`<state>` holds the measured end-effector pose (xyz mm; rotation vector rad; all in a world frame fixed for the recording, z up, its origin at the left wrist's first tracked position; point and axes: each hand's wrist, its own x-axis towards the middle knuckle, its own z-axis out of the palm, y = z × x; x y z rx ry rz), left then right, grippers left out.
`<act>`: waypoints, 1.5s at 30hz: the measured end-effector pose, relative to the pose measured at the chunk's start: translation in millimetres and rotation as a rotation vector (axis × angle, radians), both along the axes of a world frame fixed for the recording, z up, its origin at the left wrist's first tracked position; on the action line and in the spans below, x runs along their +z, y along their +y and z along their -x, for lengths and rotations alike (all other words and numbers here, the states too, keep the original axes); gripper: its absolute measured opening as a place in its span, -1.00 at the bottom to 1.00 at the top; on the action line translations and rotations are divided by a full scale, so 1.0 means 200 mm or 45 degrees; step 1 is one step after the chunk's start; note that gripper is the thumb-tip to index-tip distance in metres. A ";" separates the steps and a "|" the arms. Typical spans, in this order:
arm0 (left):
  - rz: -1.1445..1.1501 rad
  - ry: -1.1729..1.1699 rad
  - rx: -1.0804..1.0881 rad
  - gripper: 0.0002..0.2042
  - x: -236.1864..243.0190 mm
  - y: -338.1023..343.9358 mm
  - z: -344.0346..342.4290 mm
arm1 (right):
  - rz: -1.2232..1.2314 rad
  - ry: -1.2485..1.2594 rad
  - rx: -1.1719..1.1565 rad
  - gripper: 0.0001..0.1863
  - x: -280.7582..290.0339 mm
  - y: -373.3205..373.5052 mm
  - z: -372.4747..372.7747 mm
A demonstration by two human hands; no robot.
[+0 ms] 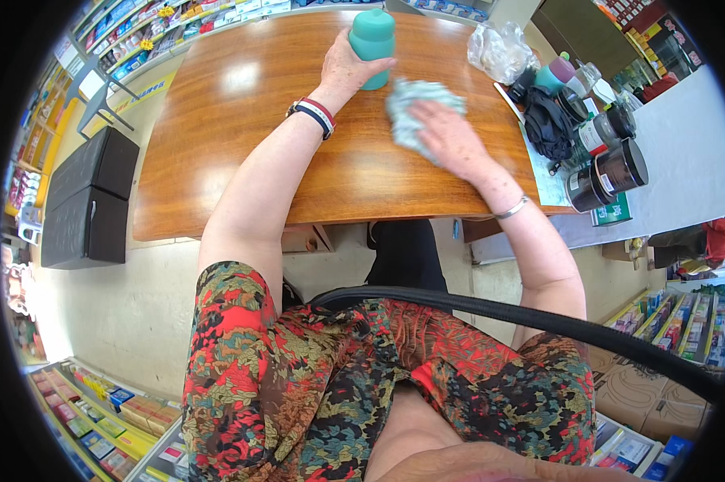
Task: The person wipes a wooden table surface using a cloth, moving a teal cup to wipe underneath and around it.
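Observation:
My left hand [348, 68] grips a teal bottle [372, 36] that stands upright at the far side of the brown wooden table [242, 136]. A striped band sits on that wrist. My right hand [451, 136] presses flat on a crumpled pale blue-green cloth [415, 104] on the tabletop, just right of the bottle. A thin silver bracelet circles the right wrist.
At the table's right edge stand several dark jars [612, 169], a teal and purple bottle [555, 74], a black bundle [547, 120] and a clear plastic bag [499, 48]. A black box [89, 201] stands on the floor at left. Shelves of goods line the rim.

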<state>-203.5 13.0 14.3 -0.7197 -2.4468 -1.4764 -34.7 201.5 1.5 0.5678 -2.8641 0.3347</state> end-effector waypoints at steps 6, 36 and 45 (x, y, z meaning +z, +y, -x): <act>0.076 -0.035 0.035 -0.26 0.04 -0.19 -0.01 | -0.123 0.023 -0.143 -0.47 0.01 0.05 -0.16; 0.104 -0.052 0.358 -0.29 0.15 -0.64 -0.03 | -0.086 -0.005 0.261 -0.47 0.02 -0.29 0.51; 0.105 -0.054 0.374 -0.25 0.13 -0.66 -0.05 | -0.234 0.059 -0.085 -0.47 -0.18 -0.22 1.34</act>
